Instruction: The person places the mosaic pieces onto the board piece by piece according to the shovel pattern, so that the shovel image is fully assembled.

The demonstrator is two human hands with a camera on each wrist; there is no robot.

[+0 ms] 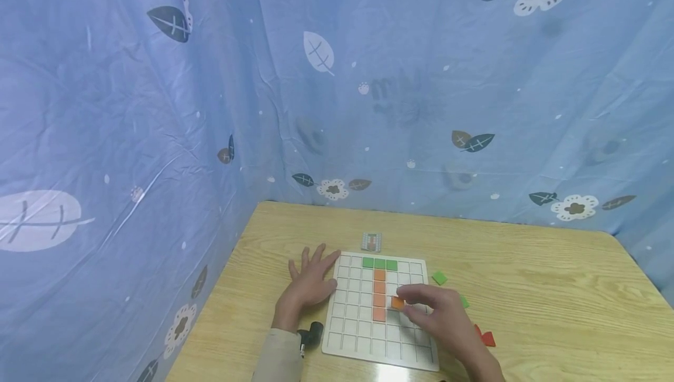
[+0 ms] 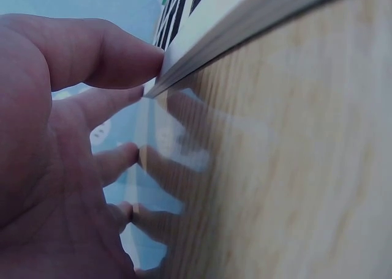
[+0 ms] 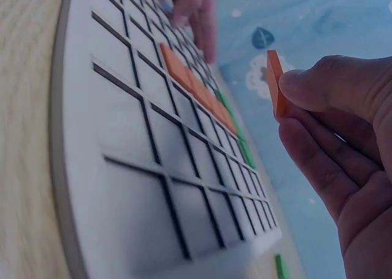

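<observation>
A white grid board (image 1: 350,335) lies on the table, with a row of three green squares (image 1: 380,263) near its far edge and a column of several orange squares (image 1: 379,287) below the middle one. Over the board, right of that column, my right hand (image 1: 444,317) pinches an orange tile (image 1: 397,303) between thumb and fingers; the right wrist view shows this tile (image 3: 275,83) held clear of the board. My left hand (image 1: 310,282) has its fingers spread, with the thumb and index finger touching the board's left edge; the left wrist view shows the thumb (image 2: 122,55) against that edge.
A small patterned card (image 1: 371,241) lies beyond the board. Green tiles (image 1: 439,278) and red pieces (image 1: 488,339) lie to its right. A black object (image 1: 315,334) is by my left wrist. A blue patterned curtain (image 1: 368,107) hangs behind and left of the table (image 1: 553,288).
</observation>
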